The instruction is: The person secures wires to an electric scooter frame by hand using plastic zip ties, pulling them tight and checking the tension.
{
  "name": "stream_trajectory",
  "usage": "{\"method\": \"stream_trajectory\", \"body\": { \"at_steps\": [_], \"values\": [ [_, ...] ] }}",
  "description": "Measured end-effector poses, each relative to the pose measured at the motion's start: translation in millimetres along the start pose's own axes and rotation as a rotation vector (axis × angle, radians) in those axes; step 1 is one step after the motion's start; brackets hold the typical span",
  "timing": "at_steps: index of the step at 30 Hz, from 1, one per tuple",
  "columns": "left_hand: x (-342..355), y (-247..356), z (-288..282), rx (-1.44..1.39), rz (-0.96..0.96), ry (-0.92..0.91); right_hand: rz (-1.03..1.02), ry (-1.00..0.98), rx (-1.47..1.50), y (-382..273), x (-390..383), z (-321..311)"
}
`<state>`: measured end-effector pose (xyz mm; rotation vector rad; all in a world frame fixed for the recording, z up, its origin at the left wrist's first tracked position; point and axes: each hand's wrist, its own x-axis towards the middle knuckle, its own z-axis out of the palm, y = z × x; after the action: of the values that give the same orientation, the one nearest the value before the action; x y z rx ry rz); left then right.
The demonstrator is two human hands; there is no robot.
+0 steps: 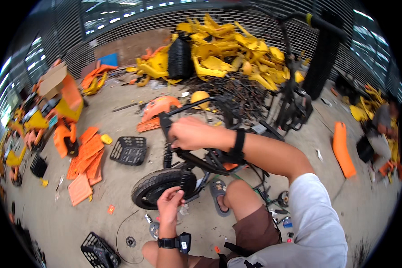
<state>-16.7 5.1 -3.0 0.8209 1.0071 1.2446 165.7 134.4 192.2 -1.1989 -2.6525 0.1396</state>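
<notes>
A black bike frame (205, 166) stands in front of me, its wheel (158, 186) with a black tyre on the floor at its left end. A black coil-spring shock absorber (167, 156) rises above the wheel. My right hand (191, 134) is closed at the upper end of the frame, above the shock absorber; what its fingers hold is hidden. Low down beside the wheel hub, my left hand (170, 205) is closed with thumb and fingertips together. Anything in that pinch is too small to make out.
Black plastic baskets (128, 150) lie left of the wheel, near orange panels (87, 156). Yellow plastic parts (228, 49) are heaped by the far wall. A sprocket (130, 241) and small tools lie near my feet. Another person (382, 134) sits at far right.
</notes>
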Motion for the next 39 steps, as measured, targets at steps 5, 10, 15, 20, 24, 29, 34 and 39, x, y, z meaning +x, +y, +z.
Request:
{"method": "stream_trajectory", "body": {
  "at_steps": [5,10,15,20,24,29,34,39],
  "values": [
    [1.7,0.0,1.8,-0.018,0.0,0.029,0.064,0.006,-0.064,-12.1,-4.2,-9.0],
    [3.2,-0.7,14.0,-0.024,-0.018,0.007,-0.045,0.127,-0.031,-0.9,-6.2,2.3],
    [2.9,-0.3,13.9,-0.015,-0.012,0.006,0.041,0.1,-0.077,-13.9,-8.2,-6.2],
    [5.6,-5.2,8.7,-0.005,-0.002,-0.019,-0.135,0.154,0.148,2.7,-2.7,3.6],
    [6.2,-6.0,10.8,-0.014,-0.011,-0.008,-0.006,0.117,-0.008,-8.6,-6.0,-3.5],
    [11.1,-14.7,-1.1,0.045,0.018,-0.02,-0.157,0.108,-0.001,-2.3,10.8,11.0],
    [13.4,-18.3,2.6,0.039,0.024,-0.036,-0.117,0.281,-0.204,6.0,5.7,17.6],
    [12.0,-12.9,4.3,0.004,0.035,-0.012,-0.175,0.159,-0.221,0.6,9.6,14.1]
  ]
}}
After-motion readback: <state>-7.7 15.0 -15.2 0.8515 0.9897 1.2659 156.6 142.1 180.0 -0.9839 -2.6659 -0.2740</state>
